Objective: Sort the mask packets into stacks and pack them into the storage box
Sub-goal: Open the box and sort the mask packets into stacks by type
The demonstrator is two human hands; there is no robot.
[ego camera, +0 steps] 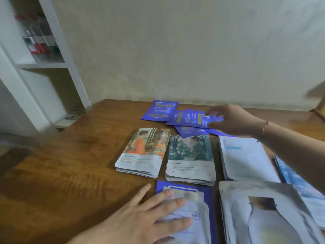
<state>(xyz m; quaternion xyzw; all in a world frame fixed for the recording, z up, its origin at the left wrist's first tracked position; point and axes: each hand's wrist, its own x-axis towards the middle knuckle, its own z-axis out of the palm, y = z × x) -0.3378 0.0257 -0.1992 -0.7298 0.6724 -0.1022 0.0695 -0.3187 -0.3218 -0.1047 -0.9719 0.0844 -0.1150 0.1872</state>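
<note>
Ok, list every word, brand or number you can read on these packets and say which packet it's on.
"Kissiwall", roughly, blurred: on the top packet of the orange-picture stack.
"Kissiwall", roughly, same brand line: on the top packet of the green-picture stack.
Small print under both brand lines: too small to read.
Print on the loose purple packets that the right hand grips: blurred.
Packet under the left hand: no readable text.
</note>
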